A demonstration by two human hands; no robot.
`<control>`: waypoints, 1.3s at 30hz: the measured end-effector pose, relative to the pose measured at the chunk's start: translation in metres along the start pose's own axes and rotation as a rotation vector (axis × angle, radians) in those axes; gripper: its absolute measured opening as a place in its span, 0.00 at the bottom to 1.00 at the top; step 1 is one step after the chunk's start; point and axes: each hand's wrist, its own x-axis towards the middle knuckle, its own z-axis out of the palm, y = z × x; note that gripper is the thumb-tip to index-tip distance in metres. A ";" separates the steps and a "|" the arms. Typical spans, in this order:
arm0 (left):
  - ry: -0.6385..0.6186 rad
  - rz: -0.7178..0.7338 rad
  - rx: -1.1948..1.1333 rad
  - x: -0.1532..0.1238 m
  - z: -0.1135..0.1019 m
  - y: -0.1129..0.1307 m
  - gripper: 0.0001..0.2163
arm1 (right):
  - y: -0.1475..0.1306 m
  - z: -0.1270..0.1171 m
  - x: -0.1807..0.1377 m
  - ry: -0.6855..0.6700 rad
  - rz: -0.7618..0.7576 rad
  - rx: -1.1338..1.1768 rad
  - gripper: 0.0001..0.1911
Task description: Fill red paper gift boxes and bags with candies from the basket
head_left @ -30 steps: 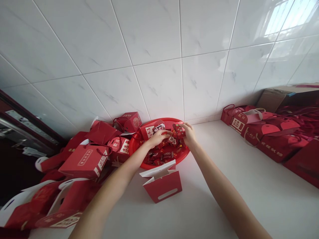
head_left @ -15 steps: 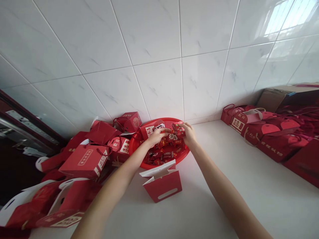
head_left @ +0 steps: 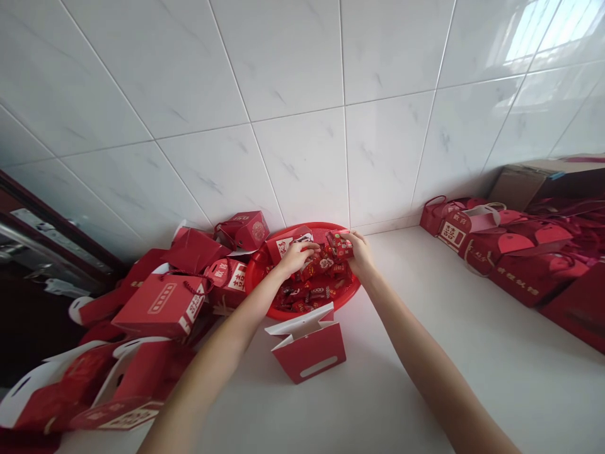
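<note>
Both my arms reach forward over a red plastic basket (head_left: 265, 306) full of small red wrapped sweets (head_left: 312, 291). My right hand (head_left: 362, 253) is closed round several red sweets (head_left: 339, 244) held above the basket's far side. My left hand (head_left: 295, 257) has its fingers curled and pinches into the pile of sweets, beside a red packet (head_left: 283, 246) leaning in the basket. An open red paper gift bag (head_left: 309, 347) with a white inside stands on the white counter just in front of the basket.
A heap of red gift boxes and bags (head_left: 165, 302) lies at the left, some flat and unfolded (head_left: 94, 384). More red gift bags (head_left: 501, 249) and a cardboard box (head_left: 524, 180) line the right side. White tiled wall (head_left: 302, 107) rises behind.
My left hand has shifted slightly left and back among the sweets. My right hand keeps its handful in nearly the same place. The view has tilted up a little.
</note>
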 end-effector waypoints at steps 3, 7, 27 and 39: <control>-0.014 0.007 0.003 -0.003 -0.005 0.005 0.14 | -0.001 0.001 -0.001 0.005 -0.004 0.001 0.08; -0.192 -0.010 0.201 -0.016 -0.026 0.017 0.16 | -0.002 0.001 -0.003 -0.002 0.006 -0.007 0.08; -0.248 0.030 0.835 -0.032 -0.061 0.003 0.21 | 0.000 0.002 0.000 -0.009 0.018 -0.027 0.08; -0.245 0.029 1.006 -0.033 -0.056 -0.013 0.21 | -0.001 0.002 -0.001 0.000 0.046 -0.019 0.08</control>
